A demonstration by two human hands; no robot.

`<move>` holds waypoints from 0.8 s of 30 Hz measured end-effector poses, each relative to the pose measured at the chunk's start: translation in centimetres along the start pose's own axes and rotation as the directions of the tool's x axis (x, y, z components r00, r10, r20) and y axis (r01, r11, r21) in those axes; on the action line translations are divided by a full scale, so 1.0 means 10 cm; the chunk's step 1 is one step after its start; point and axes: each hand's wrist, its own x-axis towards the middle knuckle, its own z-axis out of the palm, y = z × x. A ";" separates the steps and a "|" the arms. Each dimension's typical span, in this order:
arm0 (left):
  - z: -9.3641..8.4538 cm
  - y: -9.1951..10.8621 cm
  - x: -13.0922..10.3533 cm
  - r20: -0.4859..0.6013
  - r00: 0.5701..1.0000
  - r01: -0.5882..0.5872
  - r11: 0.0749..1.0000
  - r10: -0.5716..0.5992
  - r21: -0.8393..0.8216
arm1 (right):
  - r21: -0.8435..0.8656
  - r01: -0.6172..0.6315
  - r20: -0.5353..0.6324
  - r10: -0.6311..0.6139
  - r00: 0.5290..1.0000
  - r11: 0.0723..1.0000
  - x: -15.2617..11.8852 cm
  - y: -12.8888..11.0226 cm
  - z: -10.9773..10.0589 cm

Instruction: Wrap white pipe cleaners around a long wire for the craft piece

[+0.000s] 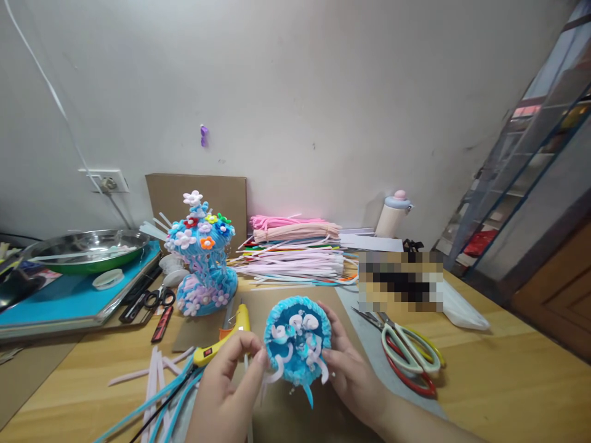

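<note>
Your right hand (353, 369) clasps the round, fuzzy blue disc with pale-pink curls (299, 341) towards your six o'clock; your left hand (226, 384), at its nine o'clock, has fingertips close together; their hold, I cannot tell.

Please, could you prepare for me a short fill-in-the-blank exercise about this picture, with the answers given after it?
1. The right hand holds a round craft piece with a fluffy ____ rim.
2. Near the left hand lies a glue gun with a ____ body.
3. The bottle near the wall has a ____ knob on its lid.
4. In this view, the flower-covered ornament stands to the ____ of the stacked fuzzy stems.

Missing words: blue; yellow; pink; left.
</note>
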 end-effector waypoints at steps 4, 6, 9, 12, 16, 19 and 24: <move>0.00 0.01 -0.01 -0.029 0.999 -0.025 0.999 0.026 0.042 | 0.003 -0.019 -0.009 0.019 1.000 1.000 -0.01 -0.02 0.00; 0.00 0.04 -0.02 -0.056 0.997 -0.050 0.996 0.055 0.075 | -0.001 -0.021 -0.014 0.021 1.000 1.000 -0.01 -0.02 0.00; 0.01 0.09 -0.04 -0.067 0.985 -0.145 0.978 0.157 0.147 | -0.018 -0.016 -0.020 0.016 1.000 1.000 -0.01 -0.02 0.01; -0.01 0.13 -0.06 -0.034 0.952 -0.288 0.930 0.303 0.227 | -0.040 -0.016 -0.024 0.015 1.000 0.999 -0.01 -0.02 0.01; -0.03 0.18 -0.06 -0.015 0.895 -0.418 0.850 0.446 0.321 | -0.069 0.001 -0.018 -0.002 1.000 0.998 0.00 0.00 -0.01; -0.05 0.19 -0.06 -0.013 0.866 -0.462 0.809 0.500 0.364 | -0.102 0.020 -0.007 -0.021 1.000 0.995 0.00 0.02 -0.03; -0.07 0.26 -0.05 0.004 0.834 -0.503 0.757 0.552 0.418 | -0.178 0.040 -0.003 -0.041 0.999 0.983 0.01 0.02 -0.05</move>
